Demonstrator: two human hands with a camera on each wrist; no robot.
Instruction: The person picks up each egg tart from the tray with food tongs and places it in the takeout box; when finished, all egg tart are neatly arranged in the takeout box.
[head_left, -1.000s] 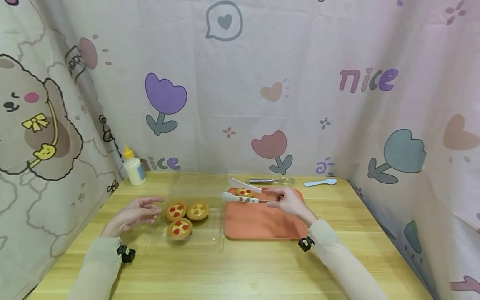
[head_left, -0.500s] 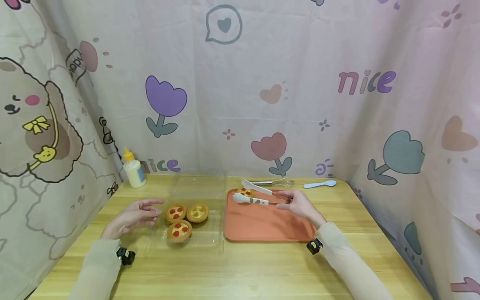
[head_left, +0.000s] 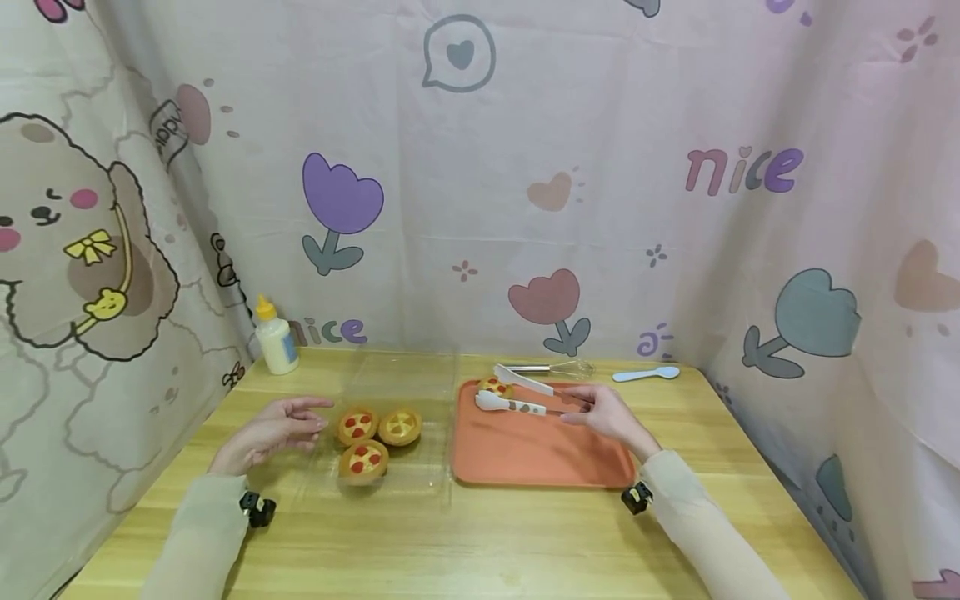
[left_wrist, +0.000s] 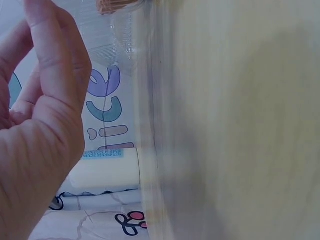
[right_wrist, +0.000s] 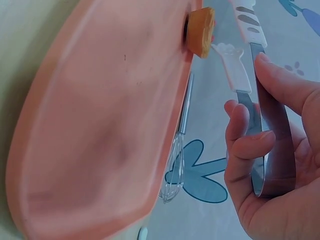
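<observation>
Your right hand (head_left: 603, 412) has its thumb and fingers around the metal part of the tongs (head_left: 522, 407), whose white tips stand spread by the pizza-topped tart (head_left: 491, 385) at the far left corner of the orange tray (head_left: 540, 454); can't tell if they touch it. Your left hand (head_left: 277, 429) holds nothing, fingers loosely extended at the left side of the clear container (head_left: 431, 475), which has three more tarts (head_left: 363, 461) in it. Behind your tray lie a whisk (head_left: 573, 369) and, farther right, a blue spoon (head_left: 647, 374).
</observation>
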